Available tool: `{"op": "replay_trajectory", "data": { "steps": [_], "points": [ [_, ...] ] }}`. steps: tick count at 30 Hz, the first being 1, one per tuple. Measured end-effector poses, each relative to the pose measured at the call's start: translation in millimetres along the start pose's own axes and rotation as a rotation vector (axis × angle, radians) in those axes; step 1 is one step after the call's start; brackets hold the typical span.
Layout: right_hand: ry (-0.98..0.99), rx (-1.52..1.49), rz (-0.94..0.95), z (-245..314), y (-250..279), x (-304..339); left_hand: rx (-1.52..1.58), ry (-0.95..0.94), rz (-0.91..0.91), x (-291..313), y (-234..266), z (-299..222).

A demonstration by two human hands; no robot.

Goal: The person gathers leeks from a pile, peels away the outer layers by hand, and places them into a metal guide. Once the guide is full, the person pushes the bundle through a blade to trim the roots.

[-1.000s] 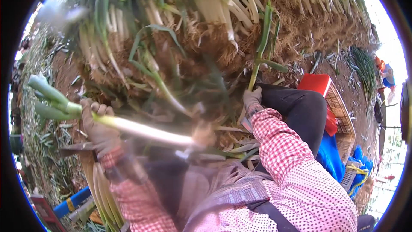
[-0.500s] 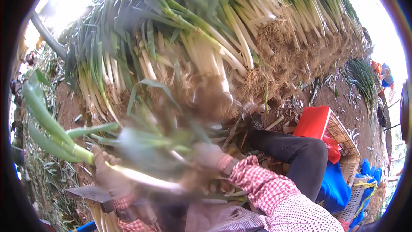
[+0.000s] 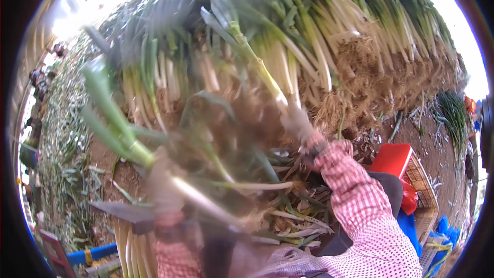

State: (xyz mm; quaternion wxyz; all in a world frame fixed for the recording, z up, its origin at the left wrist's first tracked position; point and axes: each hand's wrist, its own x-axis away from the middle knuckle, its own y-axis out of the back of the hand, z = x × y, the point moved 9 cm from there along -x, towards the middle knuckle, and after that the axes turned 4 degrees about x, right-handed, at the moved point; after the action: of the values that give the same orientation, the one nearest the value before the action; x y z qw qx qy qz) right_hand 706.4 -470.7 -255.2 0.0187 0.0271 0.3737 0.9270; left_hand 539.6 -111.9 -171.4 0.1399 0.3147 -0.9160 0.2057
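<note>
My left hand (image 3: 163, 183), blurred and gloved, is wrapped round a thick leek (image 3: 135, 149). Its green leaves point up and to the left, and the white stem slants down to the right. Farther out, my right hand (image 3: 298, 123) closes on the lower white end of another leek (image 3: 257, 64) at the front of a large heap. That one leans up to the left, over the heaped leeks (image 3: 375, 15), whose muddy roots face me.
Stripped leaves and stems (image 3: 301, 221) litter the ground before me. A dark flat plate (image 3: 123, 211) stands at lower left above several white stems. At right are a red box (image 3: 392, 159), a basket (image 3: 424, 190) and blue plastic (image 3: 410, 231).
My right hand has moved from the loose leaves in the middle, out to the heap, and has taken hold of a leek. The left still grips its leek. The whole view has shifted.
</note>
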Motion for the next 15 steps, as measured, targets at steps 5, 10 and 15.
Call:
{"op": "replay_trajectory", "data": {
  "steps": [5, 10, 15],
  "points": [
    [0.163, -0.590, 0.157, 23, -45, 148, 0.095, 0.056, 0.222, -3, -41, 35],
    [0.003, -0.808, 0.399, 37, -58, 229, -0.090, 0.104, 0.201, 10, -39, 28],
    [0.048, -0.543, 0.607, 56, -56, 308, 0.107, 0.306, 0.520, 23, -42, 49]
  ]
}}
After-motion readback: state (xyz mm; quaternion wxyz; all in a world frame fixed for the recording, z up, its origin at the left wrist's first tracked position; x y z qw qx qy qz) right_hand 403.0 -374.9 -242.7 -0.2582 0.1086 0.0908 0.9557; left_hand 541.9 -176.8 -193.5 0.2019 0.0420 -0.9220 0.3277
